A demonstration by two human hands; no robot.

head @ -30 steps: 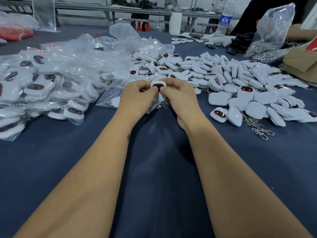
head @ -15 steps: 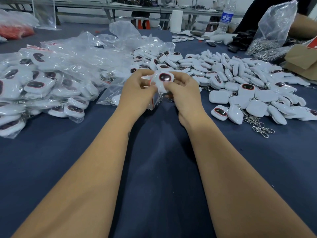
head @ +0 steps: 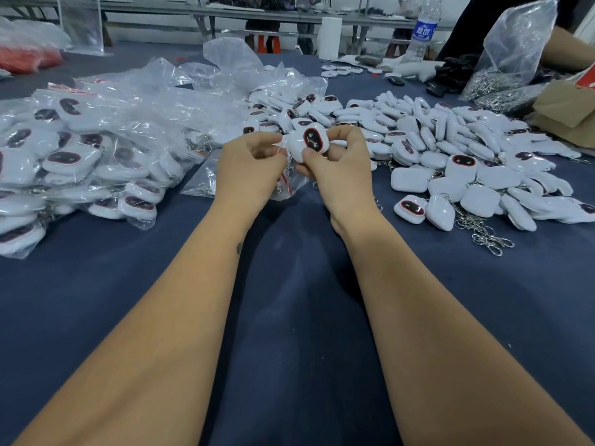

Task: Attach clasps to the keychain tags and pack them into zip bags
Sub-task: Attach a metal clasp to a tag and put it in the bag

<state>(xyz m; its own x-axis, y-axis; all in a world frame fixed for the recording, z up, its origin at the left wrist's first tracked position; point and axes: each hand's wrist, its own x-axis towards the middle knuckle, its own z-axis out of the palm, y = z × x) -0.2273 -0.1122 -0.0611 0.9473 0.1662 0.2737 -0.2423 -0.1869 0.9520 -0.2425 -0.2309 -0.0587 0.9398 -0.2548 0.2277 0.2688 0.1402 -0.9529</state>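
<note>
A white keychain tag [head: 308, 141] with a dark oval face is pinched in my right hand [head: 335, 175], held above the blue table. My left hand [head: 249, 170] grips a small clear zip bag [head: 285, 185] with a red strip, right beside the tag. The bag hangs down between both hands. A big heap of loose white tags [head: 450, 149] lies to the right. Loose metal clasps [head: 486, 235] lie at the heap's near edge. Packed bags of tags [head: 80, 159] are piled at the left.
Blue cloth covers the table [head: 289, 317]. A clear sack of metal clasps [head: 508, 49], a cardboard box [head: 566, 114] and a water bottle [head: 421, 30] stand at the back right. Another person's arm [head: 573, 49] rests there. Empty clear bags [head: 231, 66] lie at the back.
Both hands have lifted a little. The tag has turned so its dark face looks toward me, and the zip bag has dropped lower under my left hand.
</note>
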